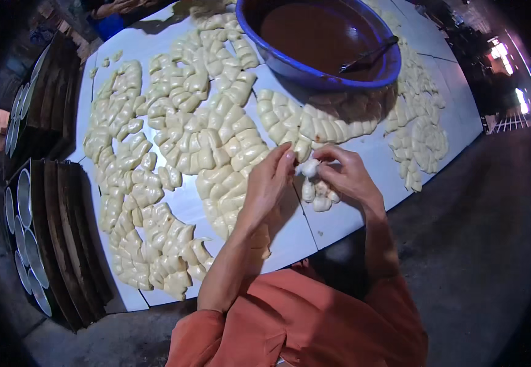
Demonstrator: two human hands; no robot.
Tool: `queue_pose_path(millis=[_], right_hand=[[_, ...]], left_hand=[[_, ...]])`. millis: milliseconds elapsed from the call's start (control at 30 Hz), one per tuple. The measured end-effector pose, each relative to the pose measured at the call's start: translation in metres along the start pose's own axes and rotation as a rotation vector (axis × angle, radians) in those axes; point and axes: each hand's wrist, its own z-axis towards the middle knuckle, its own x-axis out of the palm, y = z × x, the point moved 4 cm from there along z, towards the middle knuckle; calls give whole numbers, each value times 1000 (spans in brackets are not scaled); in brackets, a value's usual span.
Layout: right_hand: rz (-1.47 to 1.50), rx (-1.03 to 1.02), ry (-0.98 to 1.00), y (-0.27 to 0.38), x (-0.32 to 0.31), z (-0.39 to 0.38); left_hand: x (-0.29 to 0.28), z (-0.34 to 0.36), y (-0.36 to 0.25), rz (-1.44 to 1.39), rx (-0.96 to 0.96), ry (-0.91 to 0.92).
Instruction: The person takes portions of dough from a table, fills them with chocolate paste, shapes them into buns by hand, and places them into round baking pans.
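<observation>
The white counter (345,217) is crowded with rows of pale, soft, pillow-shaped dough pieces (216,140), leaving bare surface only along its near edge, below the blue basin (314,73) of smooth brown filling. Near that edge, left hand (268,183) and right hand (348,174) meet. Both sets of fingers are pressed together, pinching one small white dough ball (308,168) just above a few loose pieces (319,194).
</observation>
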Motion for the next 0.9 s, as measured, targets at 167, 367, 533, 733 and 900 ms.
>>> queue_pose_path(millis=[167,367,533,733,900], right_hand=[[-607,-321,102,-32,1,8],[-491,12,-241,-36,-21,-27],[-462,222,-212,-63,6,-51],[-453,355,-397,-62,-15,-85],[-466,233,-451,-56,13,-76]], left_hand=[[5,5,-3,446,191,123],[35,13,-2,816,319,177],[49,23,9,1013,302,458],[45,9,-7,986,362,488],[63,-16,11,1109,298,333]])
